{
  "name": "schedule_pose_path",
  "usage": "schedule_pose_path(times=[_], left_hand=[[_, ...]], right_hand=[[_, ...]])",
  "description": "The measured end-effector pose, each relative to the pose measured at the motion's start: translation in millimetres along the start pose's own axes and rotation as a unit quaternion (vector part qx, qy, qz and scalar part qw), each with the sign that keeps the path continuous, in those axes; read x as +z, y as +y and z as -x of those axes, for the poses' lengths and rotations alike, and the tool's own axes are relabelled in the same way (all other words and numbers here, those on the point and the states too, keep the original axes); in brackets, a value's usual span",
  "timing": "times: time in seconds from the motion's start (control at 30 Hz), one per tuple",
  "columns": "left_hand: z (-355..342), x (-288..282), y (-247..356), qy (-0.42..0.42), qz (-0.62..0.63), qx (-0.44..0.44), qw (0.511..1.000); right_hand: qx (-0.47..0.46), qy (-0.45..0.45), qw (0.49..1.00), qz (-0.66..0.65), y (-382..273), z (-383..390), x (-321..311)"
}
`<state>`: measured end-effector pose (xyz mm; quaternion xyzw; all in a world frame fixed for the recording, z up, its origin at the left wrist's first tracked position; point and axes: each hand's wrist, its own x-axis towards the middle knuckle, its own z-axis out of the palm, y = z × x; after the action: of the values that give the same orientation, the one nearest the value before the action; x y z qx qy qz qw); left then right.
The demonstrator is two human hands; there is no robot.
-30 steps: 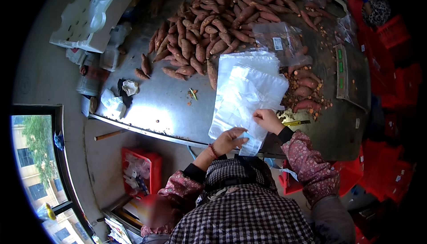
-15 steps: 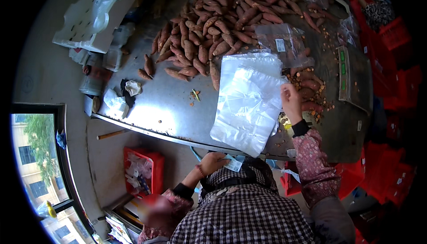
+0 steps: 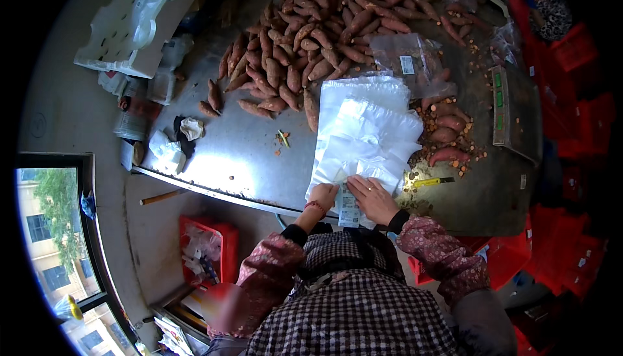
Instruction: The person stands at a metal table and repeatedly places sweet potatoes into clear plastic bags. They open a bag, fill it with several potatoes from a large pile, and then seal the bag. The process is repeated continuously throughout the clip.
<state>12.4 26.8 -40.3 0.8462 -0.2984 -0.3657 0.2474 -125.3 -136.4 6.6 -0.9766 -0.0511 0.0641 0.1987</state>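
Observation:
A stack of clear plastic bags point(image 3: 363, 129) lies on the metal table in front of me. At its near end, a strip of pale blue printed labels point(image 3: 349, 210) hangs down between my hands. My left hand point(image 3: 322, 196) is closed on the left side of the strip, near its top. My right hand point(image 3: 372, 197) lies flat on the bags just right of the strip, fingers stretched out and fingertips by the label's upper end. A large heap of reddish-brown sweet potatoes point(image 3: 302, 41) covers the far part of the table.
A yellow utility knife point(image 3: 433, 181) lies right of the bags, below several sweet potatoes point(image 3: 448, 135) and cut scraps. A labelled clear bag point(image 3: 415, 64) rests beyond. A scale point(image 3: 498, 106) stands right. Red crates point(image 3: 211, 249) flank the table; a white foam box point(image 3: 133, 25) is at far left.
My right hand has come from the right edge of the bags to their near end. My left hand has moved up onto the bags with the label strip. The top bag's right edge has shifted.

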Motion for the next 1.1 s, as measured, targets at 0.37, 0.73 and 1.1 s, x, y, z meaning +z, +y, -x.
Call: schedule_pose_path(times=[0.37,0.73,1.1], left_hand=[[18.6,22.5,17.7,-0.001,0.109,-0.031,0.994],[98.6,-38.8,19.6,0.012,0.244,0.110,0.963],[0.4,-5.8,8.6,0.022,-0.015,-0.069,0.997]], right_hand=[[-0.006,0.021,0.999,0.037,-1.3,0.8,4.0],[0.044,0.231,0.968,-0.087,27.7,-22.1,7.5],[0.006,0.178,0.958,-0.224,-14.0,-9.9,-76.6]])
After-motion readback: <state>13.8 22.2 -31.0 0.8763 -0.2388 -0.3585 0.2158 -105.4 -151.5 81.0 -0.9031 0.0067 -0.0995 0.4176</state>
